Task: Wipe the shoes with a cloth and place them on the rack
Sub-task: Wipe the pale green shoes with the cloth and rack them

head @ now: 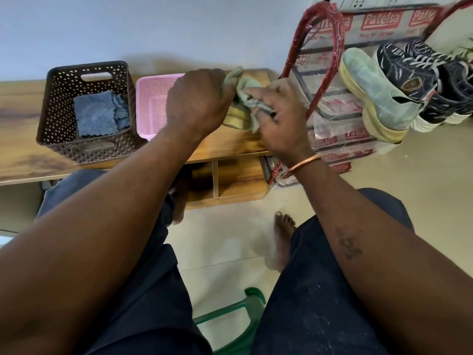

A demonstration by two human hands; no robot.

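The left hand is curled round one end of the green cloth. The right hand pinches the other end and presses it onto a shoe at the desk's far right corner. Only the shoe's yellowish sole shows, so I cannot tell what steadies it. To wipe well, I would brace the shoe with one hand, pull the cloth taut and turn the shoe to reach every side. Just left stands a pink basket. The rack, off the desk's right edge, already carries a pale green shoe and dark sneakers.
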